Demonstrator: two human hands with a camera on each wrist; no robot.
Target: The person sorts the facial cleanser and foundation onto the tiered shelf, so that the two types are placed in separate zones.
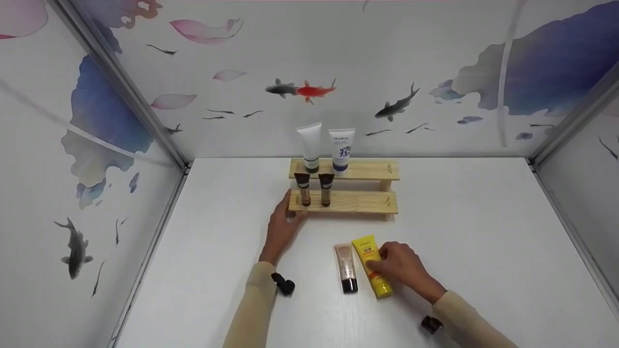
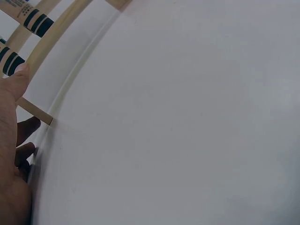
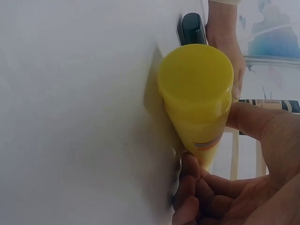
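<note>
My right hand (image 1: 403, 264) pinches a yellow squeeze tube (image 1: 369, 253), thumb on its printed face and fingers along its right side. In the right wrist view the tube's round yellow cap (image 3: 196, 72) faces the camera, close over the table. Just left of it lies a beige tube (image 1: 346, 263) with a black cap. My left hand (image 1: 282, 227) holds the left end of a two-step wooden rack (image 1: 362, 202); its thumb (image 2: 18, 80) lies at the front edge and the other fingers reach around the end. Two small dark-topped tubes (image 1: 302, 189) stand on the lower step.
On the rack's upper step stand a plain white tube (image 1: 311, 147) and a white tube with blue print (image 1: 341, 151). The white table (image 1: 232, 208) meets patterned panels (image 1: 338, 48) at the back and sides. Dark wrist bands (image 1: 284, 285) sit at both sleeves.
</note>
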